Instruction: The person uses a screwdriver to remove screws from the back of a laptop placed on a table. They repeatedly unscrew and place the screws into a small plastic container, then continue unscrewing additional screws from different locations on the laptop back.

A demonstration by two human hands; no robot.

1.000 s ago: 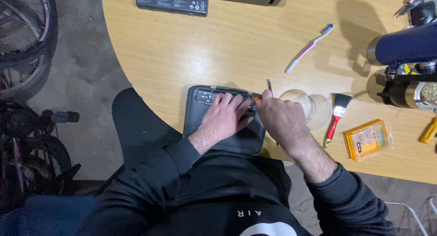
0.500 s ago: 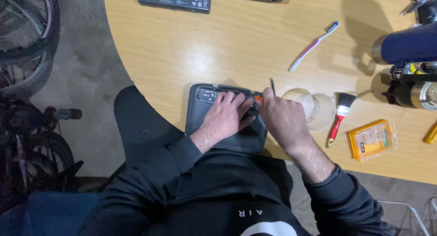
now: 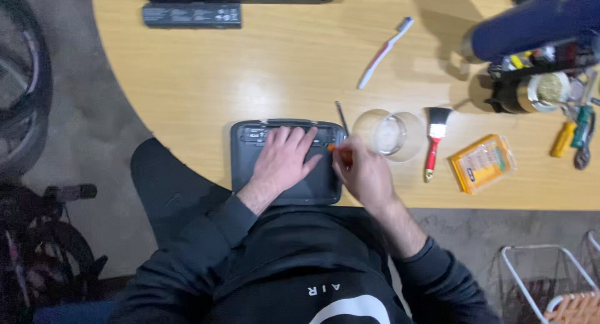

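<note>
A dark grey laptop base [image 3: 250, 174] lies upside down at the near edge of the wooden table [image 3: 250, 80]. My left hand [image 3: 283, 160] rests flat on it, fingers spread toward its far edge. My right hand [image 3: 364, 174] sits at the base's right side, closed on an orange-handled screwdriver [image 3: 340, 150] whose thin metal shaft [image 3: 341, 116] points away from me. A clear glass [image 3: 387, 135] lies on its side just right of that hand.
A red-handled paintbrush [image 3: 434, 139], an orange packet [image 3: 482, 162] and a toothbrush [image 3: 384, 50] lie to the right. A black battery [image 3: 191, 15] sits far left. A blue bottle [image 3: 531, 24], a tin [image 3: 536, 91] and tools crowd the far right. Bicycle wheels stand on the floor at left.
Both hands stay on the laptop base. The camera has shifted slightly, so the scene has slid a little in view.
</note>
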